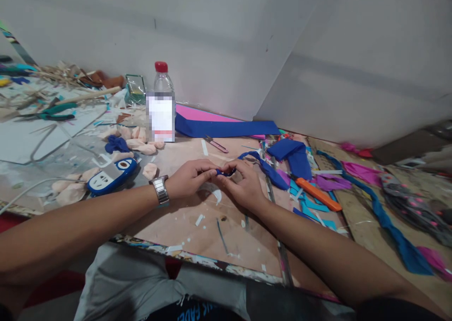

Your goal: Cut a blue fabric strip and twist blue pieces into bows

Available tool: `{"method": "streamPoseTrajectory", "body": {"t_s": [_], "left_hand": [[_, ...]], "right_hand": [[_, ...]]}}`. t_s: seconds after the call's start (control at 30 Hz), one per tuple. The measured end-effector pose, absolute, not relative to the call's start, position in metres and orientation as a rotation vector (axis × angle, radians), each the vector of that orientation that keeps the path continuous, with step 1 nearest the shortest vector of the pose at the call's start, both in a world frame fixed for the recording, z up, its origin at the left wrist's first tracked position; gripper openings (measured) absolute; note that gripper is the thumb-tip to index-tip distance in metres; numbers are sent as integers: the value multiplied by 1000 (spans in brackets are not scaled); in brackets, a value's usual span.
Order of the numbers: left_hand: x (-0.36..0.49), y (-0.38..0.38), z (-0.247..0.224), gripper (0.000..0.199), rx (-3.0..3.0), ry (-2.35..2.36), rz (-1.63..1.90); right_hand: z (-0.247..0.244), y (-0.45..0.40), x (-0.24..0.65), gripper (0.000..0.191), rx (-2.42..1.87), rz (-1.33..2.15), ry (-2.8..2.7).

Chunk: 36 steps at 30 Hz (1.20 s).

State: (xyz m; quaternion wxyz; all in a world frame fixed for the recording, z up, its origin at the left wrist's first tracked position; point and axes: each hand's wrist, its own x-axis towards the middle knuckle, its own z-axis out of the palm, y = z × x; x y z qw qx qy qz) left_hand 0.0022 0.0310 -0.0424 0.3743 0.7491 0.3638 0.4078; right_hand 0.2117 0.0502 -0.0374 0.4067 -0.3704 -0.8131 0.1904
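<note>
A small dark blue piece point(225, 172) is pinched between both hands above the middle of the worktable point(197, 217). My left hand point(192, 177), with a metal watch on its wrist, is closed on the piece's left end. On the right end, the fingers of my right hand point(242, 182) are closed too; they partly hide the piece. A twisted blue fabric strip point(270, 170) lies just beyond my right hand. Whether it joins the held piece cannot be made out. Pink-handled thread snips point(217, 144) rest behind the hands.
At the back left stands a red-capped bottle point(161, 83), near a blue power socket point(113, 175) and pale pink petal-like pieces point(141, 146). Green pliers point(56, 111) lie farther left. An orange cutter point(318, 194) and fabric scraps lie at the right. A wall rises behind the table.
</note>
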Motion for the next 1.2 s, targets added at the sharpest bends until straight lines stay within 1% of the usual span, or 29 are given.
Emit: {"method": "streamPoseTrajectory", "body": {"t_s": [0.23, 0.63, 0.97, 1.2], "left_hand": [[3, 30, -40, 25, 1932, 910, 1049], [-1, 33, -43, 19, 2007, 950, 1042], [-1, 35, -44, 21, 1956, 1003, 1048], [-1, 34, -43, 20, 1832, 1119, 1083]], "right_hand": [[-37, 50, 212, 21, -935, 456, -2056], [-38, 49, 212, 14, -871, 443, -2083], [-41, 56, 213, 6, -803, 444, -2054], [-39, 55, 213, 4, -825, 429, -2081]]}}
